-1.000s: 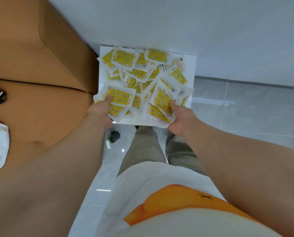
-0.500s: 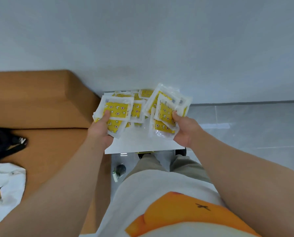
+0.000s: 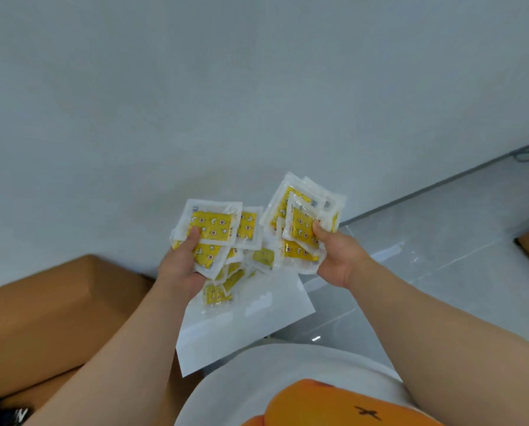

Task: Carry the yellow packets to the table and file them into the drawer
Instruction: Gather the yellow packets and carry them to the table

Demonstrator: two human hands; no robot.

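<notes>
Background: pale grey wall [image 3: 226, 103] ahead; no table or drawer in view.
Left of the grip: brown cardboard box [image 3: 51, 318], below and outside the left hand [image 3: 180, 272].
Left hand: thumb pressed on a fanned bunch of yellow packets [image 3: 211, 222], fingers curled beneath.
Between the grips: loose packets [image 3: 217, 295] lie on a white sheet [image 3: 251, 321] hanging below both hands; what supports it I cannot tell.
Right hand [image 3: 340, 259]: thumb pinches a second bunch.
Right of the grip: tiled floor [image 3: 441, 256].
Handling: light, thin, glossy, probably slippery; best clamped flat across mid-stack.
</notes>
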